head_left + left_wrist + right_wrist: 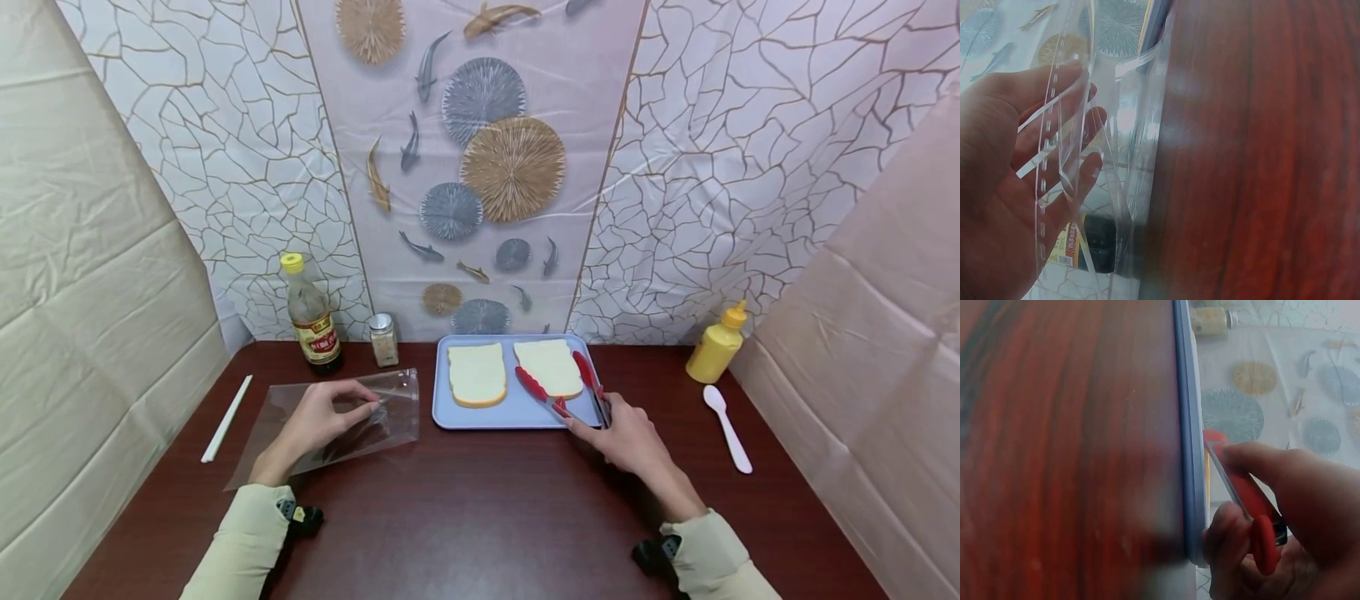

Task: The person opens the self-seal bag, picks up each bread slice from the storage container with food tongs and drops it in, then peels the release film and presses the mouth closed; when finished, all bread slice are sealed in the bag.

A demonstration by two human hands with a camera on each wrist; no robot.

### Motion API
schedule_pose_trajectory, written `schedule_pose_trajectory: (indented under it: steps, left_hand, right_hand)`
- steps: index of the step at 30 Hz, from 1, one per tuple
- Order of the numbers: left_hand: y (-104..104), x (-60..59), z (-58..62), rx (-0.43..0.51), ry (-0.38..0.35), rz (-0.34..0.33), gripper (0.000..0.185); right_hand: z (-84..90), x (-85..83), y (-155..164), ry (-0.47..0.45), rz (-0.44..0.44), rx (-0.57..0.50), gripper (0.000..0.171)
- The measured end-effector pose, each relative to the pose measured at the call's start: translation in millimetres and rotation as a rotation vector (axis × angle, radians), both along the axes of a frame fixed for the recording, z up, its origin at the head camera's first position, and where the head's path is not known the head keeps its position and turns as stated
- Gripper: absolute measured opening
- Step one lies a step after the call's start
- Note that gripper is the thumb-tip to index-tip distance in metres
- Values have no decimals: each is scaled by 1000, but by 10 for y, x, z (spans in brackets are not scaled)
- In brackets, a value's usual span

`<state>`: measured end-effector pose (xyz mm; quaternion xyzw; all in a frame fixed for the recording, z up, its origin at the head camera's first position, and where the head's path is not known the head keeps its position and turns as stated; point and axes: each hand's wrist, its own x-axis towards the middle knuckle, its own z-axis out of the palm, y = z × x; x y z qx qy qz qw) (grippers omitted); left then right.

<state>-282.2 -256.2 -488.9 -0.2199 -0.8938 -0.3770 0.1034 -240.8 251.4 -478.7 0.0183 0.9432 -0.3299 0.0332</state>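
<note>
Tongs (564, 390) gripped by right hand (628, 439); bag (352, 417) pinched by left hand (318, 419).
The right-hand bread slice (548, 367) on the tray (495, 414) is best clamped squarely.

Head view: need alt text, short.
A person's right hand grips red tongs spread around the right bread slice on a blue tray, while the left hand holds a clear plastic bag on a dark wooden table.
</note>
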Motion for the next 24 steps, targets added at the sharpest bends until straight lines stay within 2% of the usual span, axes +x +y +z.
schedule_pose_trajectory:
  steps: [7,15,20,24]
  left_hand:
    - [0,6,9,2,-8,2,8]
    - [6,20,4,7,-1,11,7]
    - [2,14,4,-1,9,13,7]
    - [-3,-3,2,-9,17,18,8]
  right_hand:
    - [18,-15,10,42,32,-21,81]
    - [58,-30,126,199,54,108,85]
    - [74,-53,205,198,67,79,80]
    - [60,-74,241,160,54,52,77]
